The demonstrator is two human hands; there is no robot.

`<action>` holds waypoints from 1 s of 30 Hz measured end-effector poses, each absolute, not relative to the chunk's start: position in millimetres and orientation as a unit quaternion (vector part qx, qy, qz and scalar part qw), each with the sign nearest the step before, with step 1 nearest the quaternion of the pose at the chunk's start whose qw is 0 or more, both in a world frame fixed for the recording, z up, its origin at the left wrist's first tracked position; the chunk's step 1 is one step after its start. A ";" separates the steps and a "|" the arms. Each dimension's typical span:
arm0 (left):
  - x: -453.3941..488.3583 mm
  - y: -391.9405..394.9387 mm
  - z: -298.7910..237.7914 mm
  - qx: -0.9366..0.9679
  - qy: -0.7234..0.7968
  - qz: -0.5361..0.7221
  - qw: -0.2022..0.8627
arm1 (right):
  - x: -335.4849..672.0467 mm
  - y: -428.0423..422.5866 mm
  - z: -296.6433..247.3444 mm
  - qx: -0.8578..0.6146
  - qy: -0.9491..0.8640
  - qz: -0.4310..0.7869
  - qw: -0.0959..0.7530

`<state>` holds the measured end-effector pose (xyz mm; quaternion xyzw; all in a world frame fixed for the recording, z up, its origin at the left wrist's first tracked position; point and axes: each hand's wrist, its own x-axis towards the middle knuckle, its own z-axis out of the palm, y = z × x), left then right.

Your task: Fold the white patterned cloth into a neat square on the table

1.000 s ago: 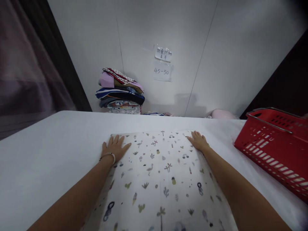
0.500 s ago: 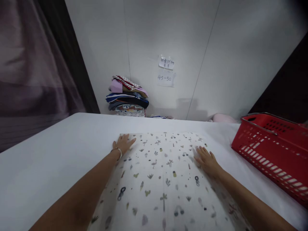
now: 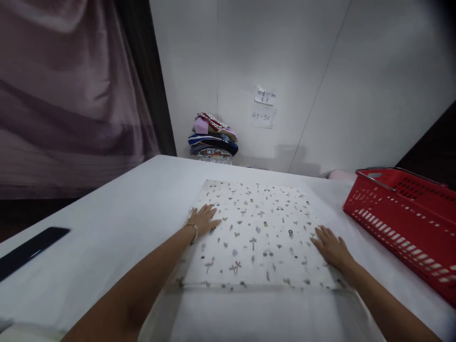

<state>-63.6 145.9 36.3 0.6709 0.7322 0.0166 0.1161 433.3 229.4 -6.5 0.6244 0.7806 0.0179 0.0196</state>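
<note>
A white cloth printed with small plants and flamingos [image 3: 260, 228] lies flat on the white table [image 3: 117, 213]. My left hand [image 3: 204, 220], with a bracelet on the wrist, rests palm down on the cloth's left edge, fingers stretched out. My right hand [image 3: 331, 247] lies flat on the cloth's right side near its front corner, fingers spread. Neither hand holds anything. A pale, see-through sheet [image 3: 249, 313] reaches from the cloth's near edge toward me.
A red plastic basket [image 3: 406, 223] with a metal handle stands at the right. A stack of folded clothes [image 3: 213, 138] sits against the back wall under two paper notes [image 3: 263, 107]. A dark flat object [image 3: 28, 249] lies at the left table edge. A curtain [image 3: 71, 95] hangs at left.
Both hands slid back toward me along the cloth, the right one further. The view pulled back and turned left, so the cloth's near edge and the dark object now show.
</note>
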 end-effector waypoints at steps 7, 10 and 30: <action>-60.1 100.8 27.6 0.697 0.710 0.030 0.094 | 440.9 179.0 -3.5 0.614 0.789 -0.010 0.023; -57.9 88.8 28.2 0.673 0.731 0.027 0.111 | 436.1 168.5 2.2 0.627 0.779 0.007 0.023; 14.5 -17.3 21.6 0.776 0.574 0.262 -0.003 | 326.6 82.5 8.9 0.280 0.907 -0.066 -0.306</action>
